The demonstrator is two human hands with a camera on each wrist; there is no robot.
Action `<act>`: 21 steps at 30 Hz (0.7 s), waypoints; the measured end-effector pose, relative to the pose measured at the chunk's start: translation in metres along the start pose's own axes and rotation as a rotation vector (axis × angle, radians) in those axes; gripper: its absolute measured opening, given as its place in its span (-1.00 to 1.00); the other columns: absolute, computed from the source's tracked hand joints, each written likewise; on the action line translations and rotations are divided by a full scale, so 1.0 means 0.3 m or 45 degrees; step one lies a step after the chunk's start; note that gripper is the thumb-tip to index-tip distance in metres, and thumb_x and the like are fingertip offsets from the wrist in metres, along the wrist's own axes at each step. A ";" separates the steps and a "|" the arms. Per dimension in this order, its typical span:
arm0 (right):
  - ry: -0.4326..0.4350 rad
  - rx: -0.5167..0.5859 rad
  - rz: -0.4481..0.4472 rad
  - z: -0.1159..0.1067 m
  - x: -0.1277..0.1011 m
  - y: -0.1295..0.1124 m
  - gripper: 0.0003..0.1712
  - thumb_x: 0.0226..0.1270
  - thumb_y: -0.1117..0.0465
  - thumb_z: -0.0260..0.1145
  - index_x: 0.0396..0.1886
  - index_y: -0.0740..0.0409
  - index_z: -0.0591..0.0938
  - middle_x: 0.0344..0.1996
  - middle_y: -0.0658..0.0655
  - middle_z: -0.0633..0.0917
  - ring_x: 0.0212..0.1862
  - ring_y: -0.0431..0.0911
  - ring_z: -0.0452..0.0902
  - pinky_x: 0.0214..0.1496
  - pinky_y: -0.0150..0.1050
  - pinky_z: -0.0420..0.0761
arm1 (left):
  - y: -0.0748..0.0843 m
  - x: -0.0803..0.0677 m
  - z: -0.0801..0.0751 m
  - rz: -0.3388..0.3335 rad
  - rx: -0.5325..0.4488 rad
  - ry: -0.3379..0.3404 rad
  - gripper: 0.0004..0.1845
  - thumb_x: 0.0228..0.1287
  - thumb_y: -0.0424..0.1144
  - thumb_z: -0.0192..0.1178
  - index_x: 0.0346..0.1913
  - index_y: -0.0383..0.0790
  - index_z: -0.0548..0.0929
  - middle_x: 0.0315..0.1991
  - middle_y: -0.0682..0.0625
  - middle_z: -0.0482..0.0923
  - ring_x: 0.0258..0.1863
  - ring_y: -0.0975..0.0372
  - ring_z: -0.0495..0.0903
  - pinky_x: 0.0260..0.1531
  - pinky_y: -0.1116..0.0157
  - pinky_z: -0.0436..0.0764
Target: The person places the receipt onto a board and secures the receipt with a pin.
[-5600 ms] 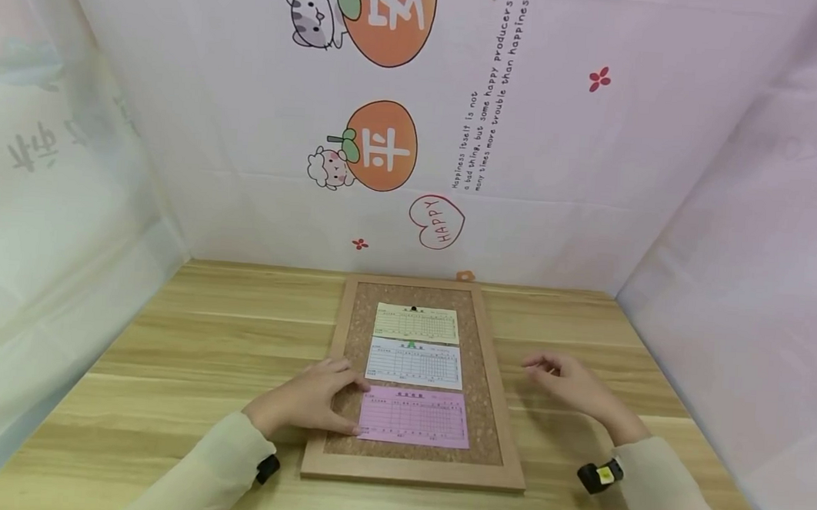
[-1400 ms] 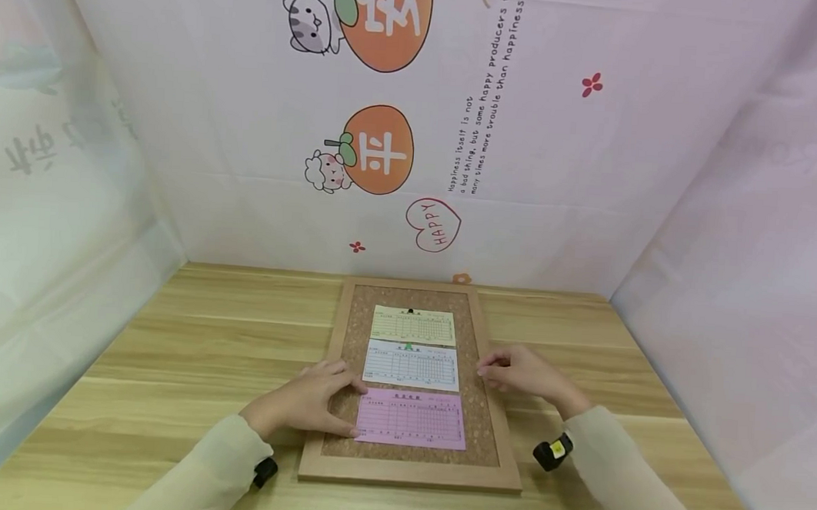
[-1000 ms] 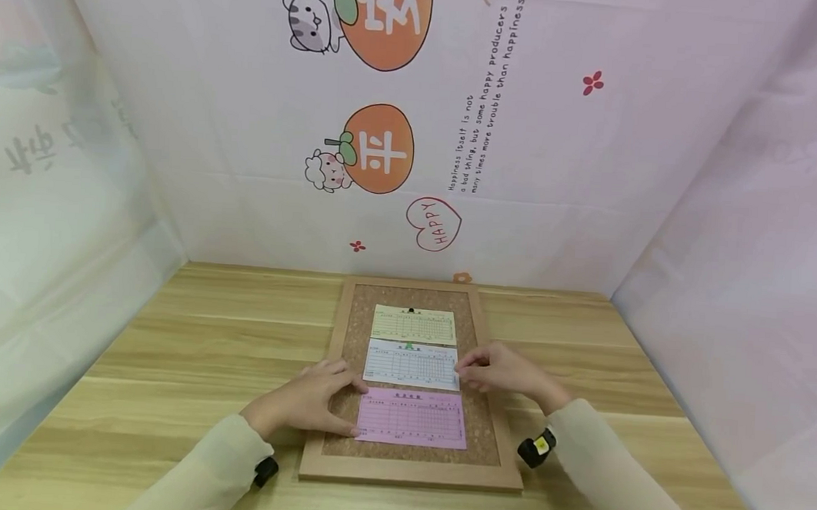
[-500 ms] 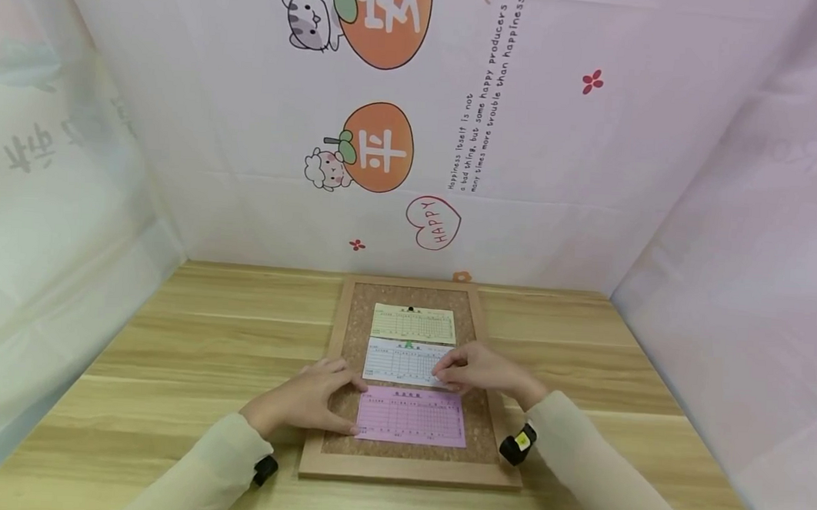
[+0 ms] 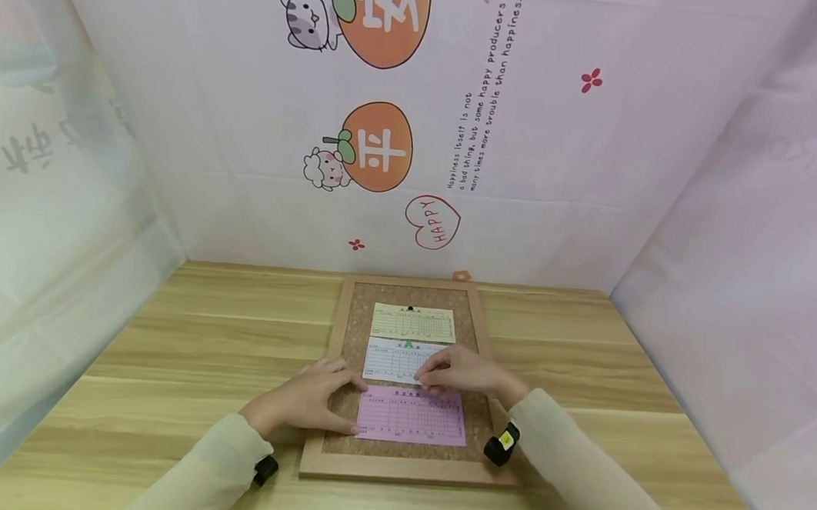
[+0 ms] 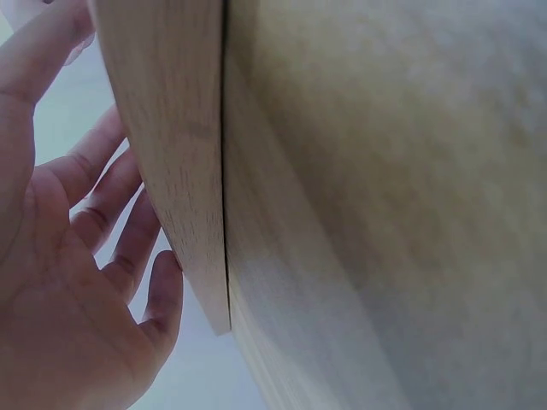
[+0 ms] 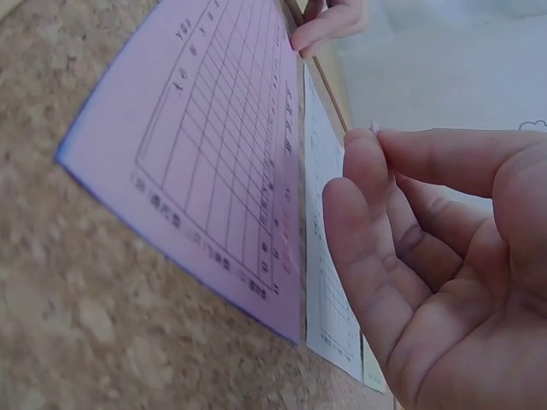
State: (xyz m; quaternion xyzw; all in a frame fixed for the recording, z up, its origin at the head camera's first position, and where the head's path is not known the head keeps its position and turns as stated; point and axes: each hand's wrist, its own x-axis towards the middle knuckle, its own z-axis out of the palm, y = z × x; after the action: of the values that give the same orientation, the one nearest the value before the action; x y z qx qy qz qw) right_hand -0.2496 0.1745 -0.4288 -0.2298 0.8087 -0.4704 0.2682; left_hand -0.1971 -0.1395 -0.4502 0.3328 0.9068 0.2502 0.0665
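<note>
A pink printed slip (image 5: 410,421) lies on the lower part of a wood-framed cork board (image 5: 411,469). My left hand (image 5: 304,400) reaches over the board's left frame, thumb and index fingertips resting on the slip's left edge. Its other fingers extend along the frame's outer side in the left wrist view. My right hand (image 5: 461,372) is over the white slip (image 5: 389,363) and the pink slip's top edge. Thumb and index finger pinch a small pale object (image 7: 374,128), mostly hidden between the fingertips.
Above the white slip is a yellow slip (image 5: 412,326). A green pin (image 5: 408,345) sits at the white slip's top, a black pin (image 5: 410,308) at the yellow slip's top. The board lies on a wood-grain table (image 5: 239,308), with a printed cloth (image 5: 521,215) hanging behind.
My right hand has moved left from the table beside the board, across its right frame, to over the white and pink slips. My left hand stays at the pink slip's left edge.
</note>
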 end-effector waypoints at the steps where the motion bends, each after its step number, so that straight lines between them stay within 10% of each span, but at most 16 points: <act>1: -0.002 0.001 0.003 0.003 0.002 0.000 -0.76 0.40 0.23 0.35 -0.09 0.32 0.73 -0.33 0.17 0.75 -0.30 -0.10 0.67 -0.21 -0.20 0.70 | 0.000 0.000 0.000 0.001 0.001 0.000 -0.35 0.03 0.20 0.49 0.16 0.01 0.60 0.07 0.16 0.46 0.20 0.12 0.37 0.20 -0.13 0.28; 21: -0.005 0.029 0.094 0.051 0.043 -0.021 -0.80 0.40 0.23 0.35 -0.15 0.28 0.76 -0.39 0.12 0.74 -0.37 -0.12 0.66 -0.27 -0.17 0.71 | 0.000 0.000 0.003 -0.002 -0.009 0.006 -0.35 0.03 0.20 0.48 0.16 0.01 0.60 0.07 0.16 0.45 0.19 0.13 0.37 0.20 -0.10 0.29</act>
State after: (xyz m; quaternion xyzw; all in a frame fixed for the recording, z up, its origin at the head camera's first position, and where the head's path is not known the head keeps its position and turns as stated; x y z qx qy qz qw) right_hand -0.2485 0.1539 -0.4324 -0.1977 0.8106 -0.4690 0.2896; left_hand -0.1969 -0.1390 -0.4508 0.3313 0.9062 0.2542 0.0657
